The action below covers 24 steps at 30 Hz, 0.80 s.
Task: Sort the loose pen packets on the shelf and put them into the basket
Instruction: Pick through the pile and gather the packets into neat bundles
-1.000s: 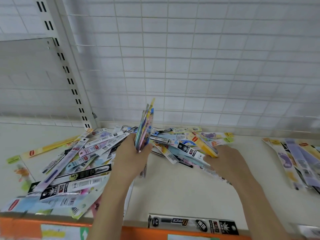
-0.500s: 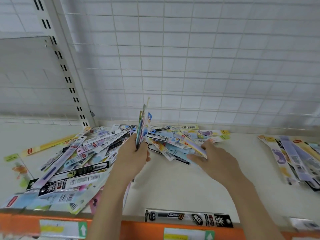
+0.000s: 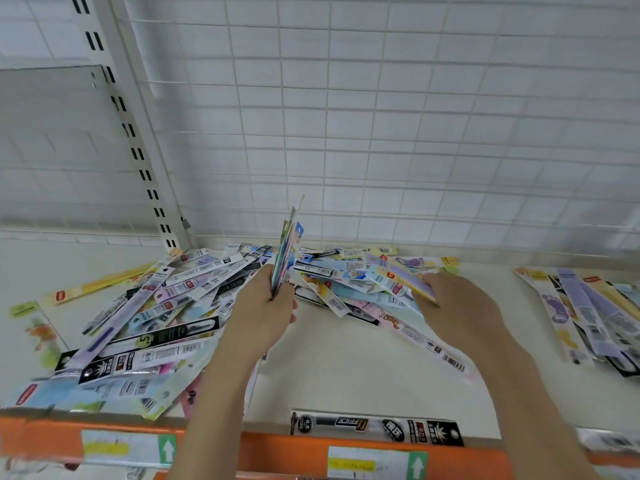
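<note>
**Pen packet sort: gathering stage, basket not in view**

The left hand (image 3: 266,308) grips a sheaf of packets (image 3: 286,247) upright, fingers curled round its lower end, so that the packets stand on edge and fan slightly at the top. Held this way the sheaf stays squared and leaves a face free to take the next packet; this is a judgement from the posture.

The right hand (image 3: 460,306) lies over the right side of the main pile (image 3: 194,306), its fingers closed on a lilac and yellow packet (image 3: 403,280) at the near end. The packet's far end rests among the others. The thumb is hidden beneath, so the exact form of the pinch cannot be told.

The main pile is spread loosely across the shelf (image 3: 346,368), from the slotted upright (image 3: 138,157) at the back left towards the centre, with packets crossing at all angles. A second group (image 3: 588,317) lies well apart at the right, its packets roughly parallel; it appears to be a set already sorted by kind. One black packet (image 3: 377,427) lies alone along the front edge, just behind the orange price rail (image 3: 277,452).

No basket appears in the frame. In my assessment the task is at an early stage: most packets remain on the shelf. The risk noted is slippage of the glossy sheaf as it thickens.
</note>
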Tool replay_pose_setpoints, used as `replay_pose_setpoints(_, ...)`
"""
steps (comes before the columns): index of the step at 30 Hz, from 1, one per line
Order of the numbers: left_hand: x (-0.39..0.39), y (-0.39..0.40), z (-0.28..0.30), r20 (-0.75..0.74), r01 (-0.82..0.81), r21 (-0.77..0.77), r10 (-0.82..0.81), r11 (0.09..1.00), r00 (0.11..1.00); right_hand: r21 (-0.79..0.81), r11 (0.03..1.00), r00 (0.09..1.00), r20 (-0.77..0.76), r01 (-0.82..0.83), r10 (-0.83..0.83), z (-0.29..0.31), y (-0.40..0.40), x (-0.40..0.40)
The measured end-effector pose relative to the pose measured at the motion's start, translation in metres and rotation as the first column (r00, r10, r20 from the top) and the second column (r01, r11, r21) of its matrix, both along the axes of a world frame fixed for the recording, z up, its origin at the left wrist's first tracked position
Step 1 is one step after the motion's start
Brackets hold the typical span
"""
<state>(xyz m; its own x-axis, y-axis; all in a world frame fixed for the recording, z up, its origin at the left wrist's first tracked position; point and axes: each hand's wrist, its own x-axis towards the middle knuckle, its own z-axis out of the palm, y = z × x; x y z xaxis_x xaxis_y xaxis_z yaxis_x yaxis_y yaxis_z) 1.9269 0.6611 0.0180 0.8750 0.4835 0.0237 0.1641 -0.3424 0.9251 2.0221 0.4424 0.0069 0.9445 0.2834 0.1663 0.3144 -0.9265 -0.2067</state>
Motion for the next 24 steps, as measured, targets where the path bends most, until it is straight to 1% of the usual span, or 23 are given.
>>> replay_pose_setpoints(5, 0.004, 0.000, -0.004, -0.022, -0.017, 0.012, 0.017, 1.000, 1.000, 0.049, 0.998, 0.996, -0.091, 0.032, -0.027, -0.005, -0.003, 0.002)
replay_pose_setpoints(8, 0.007, 0.002, -0.009, -0.040, -0.035, 0.076, 0.038, 0.996, 0.998, 0.077, 0.997, 0.993, -0.119, 0.009, 0.000, -0.014, 0.003, -0.004)
replay_pose_setpoints(12, 0.008, 0.005, -0.013, -0.072, -0.056, 0.133, 0.065, 0.990, 0.995, -0.005, 0.999, 0.975, -0.222, -0.035, 0.033, -0.025, 0.009, -0.008)
replay_pose_setpoints(15, 0.013, 0.006, -0.011, -0.124, -0.066, 0.181, 0.090, 0.981, 0.988, -0.039, 0.999, 0.979, -0.203, -0.019, 0.010, -0.022, 0.007, -0.004)
replay_pose_setpoints(19, 0.037, 0.003, -0.018, -0.218, -0.039, 0.294, 0.107, 0.955, 0.970, 0.039, 0.999, 0.983, -0.182, 0.008, -0.001, -0.013, -0.004, 0.000)
replay_pose_setpoints(24, 0.073, -0.015, -0.023, -0.271, 0.011, 0.433, 0.118, 0.902, 0.955, 0.080, 0.996, 0.988, -0.154, 0.043, -0.030, -0.005, -0.013, -0.001)
